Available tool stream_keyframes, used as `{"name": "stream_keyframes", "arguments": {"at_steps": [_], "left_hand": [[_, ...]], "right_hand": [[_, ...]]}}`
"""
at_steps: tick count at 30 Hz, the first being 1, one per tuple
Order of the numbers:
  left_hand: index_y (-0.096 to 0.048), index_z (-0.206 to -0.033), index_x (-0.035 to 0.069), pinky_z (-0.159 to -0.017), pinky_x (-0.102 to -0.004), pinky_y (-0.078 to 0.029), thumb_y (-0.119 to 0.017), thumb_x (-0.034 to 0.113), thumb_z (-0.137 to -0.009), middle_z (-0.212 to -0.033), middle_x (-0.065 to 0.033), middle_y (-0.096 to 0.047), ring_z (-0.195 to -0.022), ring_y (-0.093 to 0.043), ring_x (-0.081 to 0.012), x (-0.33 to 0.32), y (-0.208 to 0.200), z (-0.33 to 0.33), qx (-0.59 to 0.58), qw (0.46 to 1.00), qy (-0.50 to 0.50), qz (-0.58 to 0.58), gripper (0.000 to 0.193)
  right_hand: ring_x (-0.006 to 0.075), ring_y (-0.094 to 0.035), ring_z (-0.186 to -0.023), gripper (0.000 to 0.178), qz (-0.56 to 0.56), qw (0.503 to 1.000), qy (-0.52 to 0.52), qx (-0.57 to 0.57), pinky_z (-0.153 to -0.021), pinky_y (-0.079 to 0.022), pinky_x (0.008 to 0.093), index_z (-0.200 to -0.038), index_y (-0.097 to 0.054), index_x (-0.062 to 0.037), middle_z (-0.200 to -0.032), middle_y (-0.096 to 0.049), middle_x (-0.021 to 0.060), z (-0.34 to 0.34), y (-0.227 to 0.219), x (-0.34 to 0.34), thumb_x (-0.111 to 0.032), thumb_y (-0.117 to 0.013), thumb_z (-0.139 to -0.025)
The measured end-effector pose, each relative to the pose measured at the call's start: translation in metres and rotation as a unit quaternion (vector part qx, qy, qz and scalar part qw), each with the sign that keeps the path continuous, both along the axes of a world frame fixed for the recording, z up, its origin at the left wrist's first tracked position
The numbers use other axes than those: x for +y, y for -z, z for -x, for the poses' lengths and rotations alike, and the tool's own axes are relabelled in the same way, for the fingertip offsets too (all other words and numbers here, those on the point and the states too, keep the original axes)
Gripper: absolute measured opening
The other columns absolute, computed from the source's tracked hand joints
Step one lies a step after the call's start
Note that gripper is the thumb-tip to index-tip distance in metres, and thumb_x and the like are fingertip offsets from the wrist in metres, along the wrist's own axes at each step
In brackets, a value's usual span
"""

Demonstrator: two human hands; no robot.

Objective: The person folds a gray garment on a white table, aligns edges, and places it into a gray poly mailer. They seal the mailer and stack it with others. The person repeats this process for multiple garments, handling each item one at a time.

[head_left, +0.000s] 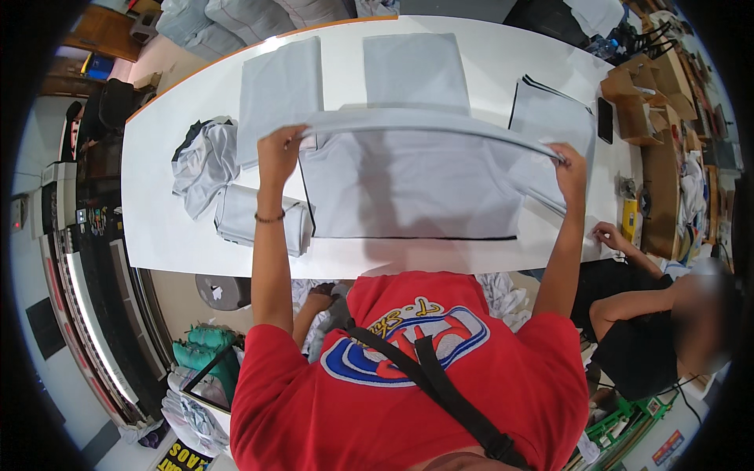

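A light grey fabric piece (408, 119) is stretched between my two hands, its upper edge lifted and bowed over the table. My left hand (280, 153) pinches its left corner, and a bracelet circles that wrist. At the other end my right hand (571, 166) grips the right corner with closed fingers. Beneath and nearer to me lies a flat grey panel (408, 196) with a dark trim along its front edge. Whether it is joined to the lifted piece, I cannot tell.
On the white table (181, 247) lie folded grey stacks (281, 82), (415, 71), a bundle (263, 221), a crumpled cloth (206, 161) and a dark-edged stack (554, 110). A phone (605, 120) and cardboard boxes (632, 102) sit at the right. Another person's hand (609, 235) rests by the right edge.
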State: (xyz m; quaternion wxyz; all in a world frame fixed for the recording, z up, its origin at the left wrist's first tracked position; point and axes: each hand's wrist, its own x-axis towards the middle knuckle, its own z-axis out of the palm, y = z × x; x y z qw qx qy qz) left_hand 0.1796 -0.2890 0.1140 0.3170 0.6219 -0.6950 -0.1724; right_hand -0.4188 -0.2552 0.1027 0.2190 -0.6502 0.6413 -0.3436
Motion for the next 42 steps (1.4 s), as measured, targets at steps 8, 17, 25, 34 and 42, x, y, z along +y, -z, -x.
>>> {"name": "stream_keyframes", "arguments": {"at_steps": [8, 17, 25, 34, 42], "left_hand": [[-0.076, -0.106, 0.009, -0.084, -0.0373, -0.059, -0.064, -0.007, -0.079, -0.112, -0.0123, -0.073, -0.1, -0.07, -0.032, 0.109, 0.076, 0.005, 0.002, 0.996, 0.076, -0.045, 0.033], [-0.076, -0.1, 0.012, -0.079, -0.0385, -0.059, -0.07, 0.004, -0.079, -0.104, -0.0078, -0.073, -0.095, -0.07, -0.0274, 0.177, 0.115, 0.001, -0.072, 0.984, 0.14, -0.086, 0.024], [-0.073, -0.107, 0.008, -0.082, -0.0387, -0.053, -0.076, 0.025, -0.086, -0.102, -0.0082, -0.071, -0.101, -0.066, -0.0287, 0.102, 0.105, 0.02, -0.129, 0.987, 0.088, -0.035, 0.027], [-0.064, -0.12, 0.012, -0.101, -0.0435, -0.042, -0.077, 0.023, -0.082, -0.118, -0.0076, -0.066, -0.117, -0.057, -0.0273, -0.021, 0.133, 0.065, -0.217, 0.966, 0.112, -0.086, 0.042], [-0.065, -0.093, 0.008, -0.092, -0.0424, -0.046, -0.075, 0.01, -0.079, -0.089, -0.0077, -0.067, -0.096, -0.063, -0.028, 0.017, 0.093, 0.022, -0.173, 0.973, 0.134, 0.077, 0.017]], "right_hand": [[0.0269, -0.062, -0.093, 0.061, -0.051, 0.996, -0.035, 0.056, -0.084, -0.049, 0.0317, -0.104, -0.079, -0.0091, -0.108, -0.06, 0.0103, -0.013, 0.057, 0.082, 0.02, -0.045, -0.062], [0.0261, -0.058, -0.088, 0.044, -0.182, 0.977, -0.042, 0.101, -0.078, -0.049, 0.0361, -0.1, -0.08, -0.0093, -0.1, -0.056, 0.0088, -0.008, 0.085, 0.13, 0.013, -0.057, -0.07], [0.0351, -0.057, -0.111, 0.026, -0.044, 0.985, -0.082, 0.143, -0.094, -0.047, 0.0449, -0.106, -0.072, -0.0068, -0.103, -0.068, 0.0152, -0.02, 0.074, 0.05, -0.01, -0.073, -0.08], [0.0319, -0.059, -0.108, 0.031, -0.106, 0.966, -0.124, 0.203, -0.091, -0.048, 0.0437, -0.109, -0.069, -0.0099, -0.106, -0.068, 0.0115, -0.083, 0.107, -0.059, -0.016, -0.077, -0.081], [0.0407, -0.063, -0.085, 0.028, -0.157, 0.974, -0.126, 0.099, -0.074, -0.047, 0.0464, -0.103, -0.062, -0.0042, -0.089, -0.067, 0.0181, -0.077, 0.044, -0.006, -0.017, -0.075, -0.082]]}}
